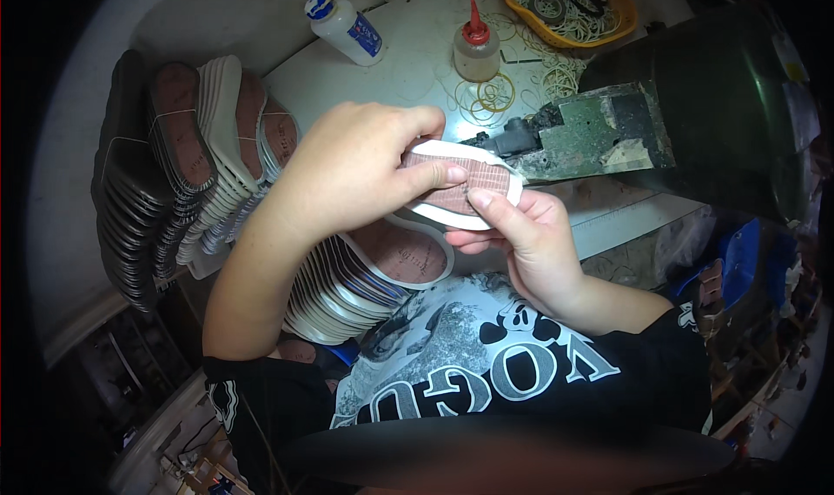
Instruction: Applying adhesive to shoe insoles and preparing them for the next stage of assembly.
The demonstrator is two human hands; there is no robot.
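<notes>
Both of my hands grip a shoe insole [447, 184] with a brownish-pink, lined face and a white rim. My left hand [365, 165] has its thumb pressed on that face, and its fingers curl over the far edge. At the near right end, my right hand [539, 239] pinches the rim, thumb on top and fingers beneath. The insole's far right edge lies close against the dark head [519, 137] of a green machine [599, 130]; whether they touch I cannot tell.
Stacks of insoles stand at the left [182, 130] and below my left forearm [408, 256]. On the white table are a white bottle [358, 39], a red-tipped squeeze bottle [476, 56], loose rubber bands [495, 93] and a yellow basket [556, 39]. A blue container [738, 260] sits at the right.
</notes>
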